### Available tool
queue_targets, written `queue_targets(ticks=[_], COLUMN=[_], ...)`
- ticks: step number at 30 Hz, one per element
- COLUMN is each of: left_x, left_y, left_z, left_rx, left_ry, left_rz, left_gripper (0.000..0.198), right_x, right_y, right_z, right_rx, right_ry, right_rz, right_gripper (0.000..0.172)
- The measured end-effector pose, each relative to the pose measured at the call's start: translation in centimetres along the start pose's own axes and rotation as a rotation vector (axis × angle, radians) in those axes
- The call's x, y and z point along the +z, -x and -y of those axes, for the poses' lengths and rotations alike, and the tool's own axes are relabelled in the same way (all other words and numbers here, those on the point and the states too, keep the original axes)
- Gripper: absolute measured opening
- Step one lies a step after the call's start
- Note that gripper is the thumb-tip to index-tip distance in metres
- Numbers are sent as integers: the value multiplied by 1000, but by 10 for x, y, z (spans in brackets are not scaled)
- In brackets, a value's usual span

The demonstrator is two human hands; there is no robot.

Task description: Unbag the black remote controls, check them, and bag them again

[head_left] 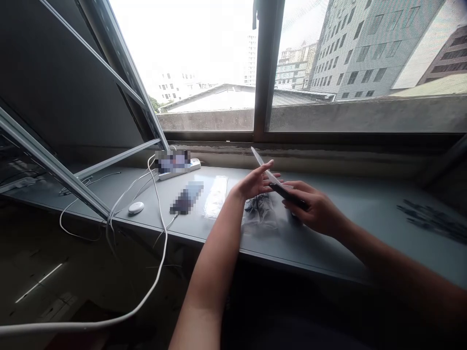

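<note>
My right hand is wrapped round a slim black object whose kind I cannot make out. From its far end a thin translucent plastic piece, like a bag or sleeve, slants up to the left. My left hand is beside that piece with thumb and fingers stretched apart; whether it touches the plastic I cannot tell. Beneath both hands a clear plastic bag with dark contents lies on the table, partly covered by my left hand and forearm.
Clear plastic bags lie left of my forearm on the grey table. Farther left are a blurred phone on a cable, a small white rounded case and a white power strip. Dark cable-like strands lie right; a metal frame stands left.
</note>
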State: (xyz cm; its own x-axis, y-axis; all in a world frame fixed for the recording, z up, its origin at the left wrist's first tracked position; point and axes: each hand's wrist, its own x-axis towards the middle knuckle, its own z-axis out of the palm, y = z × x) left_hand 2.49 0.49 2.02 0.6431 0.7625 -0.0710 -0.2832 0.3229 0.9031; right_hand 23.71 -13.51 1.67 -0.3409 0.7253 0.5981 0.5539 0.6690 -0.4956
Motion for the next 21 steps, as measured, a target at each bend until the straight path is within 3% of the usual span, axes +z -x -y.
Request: queue_targets(ticks=[8, 10, 14, 16, 19, 21], left_x=[-1, -3, -12, -16, -18, -17], left_y=[-6, -11, -21, -23, -21, -17], left_z=[2, 3, 1, 0, -3, -7], left_rx=[2, 45, 161, 201, 258, 278], left_ry=[8, -4, -80, -113, -146, -121], left_rz=[-35, -143, -533, -658, -714, -677], left_gripper=[29, 26, 23, 20, 16, 24], right_x=[1, 1, 0, 0, 1, 1], right_y=[1, 2, 3, 3, 3, 2], right_z=[0, 1, 3, 3, 4, 5], right_rx=[14, 19, 51, 56, 33, 28], right_ry=[21, 6, -20, -11, -10, -22], right_rz=[-1, -6, -21, -24, -19, -22], right_gripper=[43, 36, 30, 30, 29, 28])
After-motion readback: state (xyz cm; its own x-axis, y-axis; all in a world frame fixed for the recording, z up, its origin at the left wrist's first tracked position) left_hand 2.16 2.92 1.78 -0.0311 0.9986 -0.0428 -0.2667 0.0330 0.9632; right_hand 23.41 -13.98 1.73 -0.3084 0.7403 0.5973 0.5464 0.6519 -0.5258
